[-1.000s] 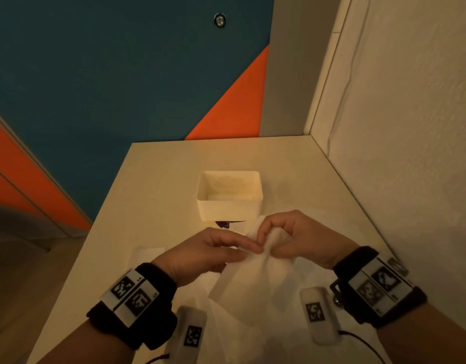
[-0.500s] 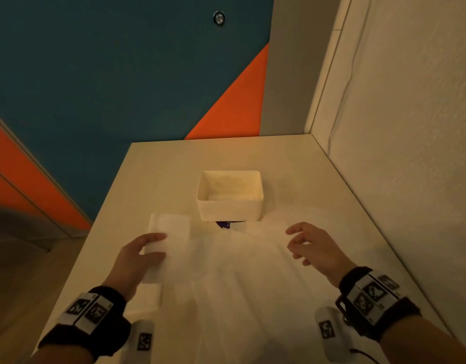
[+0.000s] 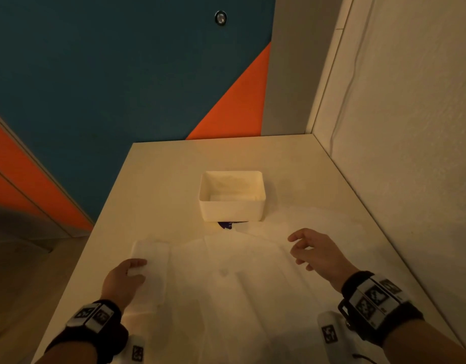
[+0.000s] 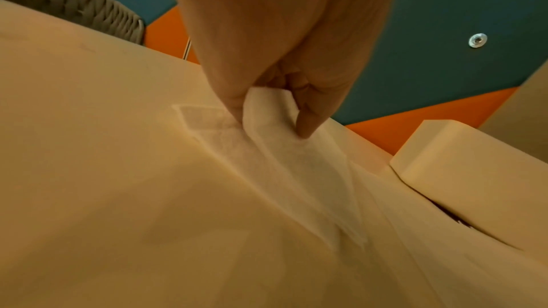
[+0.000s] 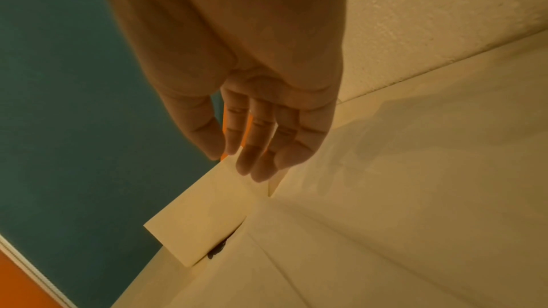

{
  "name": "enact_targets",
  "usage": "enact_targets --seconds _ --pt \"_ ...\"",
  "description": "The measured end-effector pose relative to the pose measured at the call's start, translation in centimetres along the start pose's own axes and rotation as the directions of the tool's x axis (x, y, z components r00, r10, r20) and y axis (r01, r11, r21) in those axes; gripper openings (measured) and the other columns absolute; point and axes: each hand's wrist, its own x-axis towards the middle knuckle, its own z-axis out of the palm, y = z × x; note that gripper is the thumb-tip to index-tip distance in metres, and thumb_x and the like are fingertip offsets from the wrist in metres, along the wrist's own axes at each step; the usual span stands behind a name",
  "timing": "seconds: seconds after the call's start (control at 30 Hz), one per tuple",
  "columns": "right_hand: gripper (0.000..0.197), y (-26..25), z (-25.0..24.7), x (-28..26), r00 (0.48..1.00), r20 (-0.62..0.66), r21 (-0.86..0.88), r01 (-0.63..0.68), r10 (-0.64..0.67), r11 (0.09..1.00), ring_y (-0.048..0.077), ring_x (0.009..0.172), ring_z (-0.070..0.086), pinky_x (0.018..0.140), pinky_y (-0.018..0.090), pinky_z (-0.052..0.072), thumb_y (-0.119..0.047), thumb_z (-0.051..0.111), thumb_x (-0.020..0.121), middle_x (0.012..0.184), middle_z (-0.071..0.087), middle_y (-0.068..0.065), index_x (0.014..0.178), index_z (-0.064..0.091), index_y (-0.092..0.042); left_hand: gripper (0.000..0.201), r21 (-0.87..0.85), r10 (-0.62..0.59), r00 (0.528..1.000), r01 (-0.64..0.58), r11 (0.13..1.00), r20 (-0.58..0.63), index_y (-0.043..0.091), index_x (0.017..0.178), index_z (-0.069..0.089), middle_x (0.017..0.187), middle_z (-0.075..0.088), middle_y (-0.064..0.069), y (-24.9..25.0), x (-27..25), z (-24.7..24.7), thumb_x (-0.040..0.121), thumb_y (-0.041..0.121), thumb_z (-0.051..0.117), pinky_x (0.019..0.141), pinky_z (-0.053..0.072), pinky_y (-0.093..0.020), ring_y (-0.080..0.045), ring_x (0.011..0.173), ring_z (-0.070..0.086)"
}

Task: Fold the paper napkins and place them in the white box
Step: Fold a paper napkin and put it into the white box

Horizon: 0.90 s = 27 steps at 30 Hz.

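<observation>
Fingers (image 4: 308,123) of left hand (image 3: 122,281) pinch folded napkin (image 3: 151,261).

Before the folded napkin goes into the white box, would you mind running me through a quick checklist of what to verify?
1. Left hand has a grip on the folded napkin: ok, thumb and fingers pinch its end in the left wrist view.
2. Napkin fully lifted: not ok, its far end lies on the table.
3. Right hand free: ok, fingers relaxed, holding nothing.
4. White box open and upright: ok.
5. Room in the box: cannot tell; something pale lies inside.
6. Path to the box: ok, only flat napkin sheets lie between.
</observation>
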Motion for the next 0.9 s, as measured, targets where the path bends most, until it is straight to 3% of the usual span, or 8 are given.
enact_targets --seconds 0.1,0.23,0.43,0.53,0.63,0.8,0.9 --pt "0.015 0.2 0.0 0.0 1.000 -0.003 -0.002 -0.003 0.003 1.000 0.014 0.066 0.060 0.058 0.026 0.044 -0.003 0.060 0.086 0.080 0.061 0.004 0.095 0.062 -0.016 0.032 0.090 0.047 0.999 -0.046 0.995 -0.013 0.015 0.096 0.067 0.121 0.059 -0.015 0.1 -0.1 -0.3 0.078 -0.010 0.059 0.089 0.048 -0.045 -0.036 0.102 0.055" --pt "0.015 0.4 0.1 0.0 1.000 -0.003 0.001 -0.006 0.006 1.000 0.014 0.066 0.060 0.058 0.026 0.043 -0.003 0.060 0.086 0.078 0.061 0.003 0.094 0.062 -0.015 0.029 0.224 0.147 0.989 -0.135 0.965 -0.037 0.013 0.105 0.068 0.120 0.060 -0.013 0.6 -0.4 -0.6 0.082 -0.004 0.060 0.087 0.046 -0.040 -0.033 0.103 0.056" --pt "0.016 0.6 0.1 0.2 1.000 -0.005 0.000 0.004 -0.004 1.000 0.013 0.065 0.060 0.056 0.025 0.044 -0.002 0.060 0.086 0.077 0.060 0.002 0.093 0.062 -0.016 0.026 0.007 0.015 0.995 -0.014 1.000 -0.101 0.016 0.097 0.068 0.108 0.058 -0.011 0.6 -0.3 -1.7 0.087 -0.003 0.053 0.077 0.050 -0.043 -0.034 0.086 0.056" --pt "0.016 0.6 0.2 0.3 1.000 -0.007 0.000 0.008 -0.008 1.000 0.013 0.064 0.059 0.056 0.024 0.043 -0.002 0.060 0.085 0.076 0.060 0.002 0.093 0.062 -0.016 0.026 0.064 0.004 0.997 0.001 0.998 -0.076 0.014 0.100 0.068 0.107 0.058 -0.009 0.2 -0.6 -1.7 0.087 -0.004 0.054 0.076 0.049 -0.040 -0.034 0.087 0.055" --pt "0.017 0.8 0.2 0.4 1.000 -0.012 -0.020 0.024 -0.024 1.000 0.014 0.066 0.059 0.057 0.021 0.041 -0.001 0.061 0.085 0.076 0.061 0.002 0.093 0.062 -0.016 0.029 0.207 0.058 0.998 -0.048 0.977 -0.040 0.014 0.106 0.068 0.113 0.062 -0.010 -0.3 -0.9 -1.5 0.084 -0.002 0.057 0.084 0.048 -0.039 -0.032 0.095 0.057" --pt "0.023 2.0 0.5 1.2 0.997 -0.067 -0.279 0.025 -0.046 0.960 0.012 0.081 0.052 0.063 0.011 0.037 -0.006 0.068 0.080 0.086 0.056 -0.003 0.089 0.056 -0.024 0.028 0.410 0.142 0.990 -0.132 0.903 0.006 0.014 0.101 0.071 0.121 0.056 -0.015 -0.9 -0.8 -0.9 0.076 0.002 0.069 0.094 0.043 -0.041 -0.034 0.104 0.056" --pt "0.030 2.7 0.9 1.3 1.000 -0.024 -0.446 -0.009 -0.001 0.895 0.012 0.089 0.049 0.065 0.015 0.037 -0.015 0.071 0.079 0.097 0.048 -0.005 0.100 0.051 -0.025 0.028 0.482 0.101 0.995 -0.086 0.872 -0.004 0.019 0.099 0.071 0.126 0.049 -0.015 -1.4 -0.6 -0.7 0.073 0.009 0.074 0.100 0.039 -0.042 -0.037 0.105 0.053"
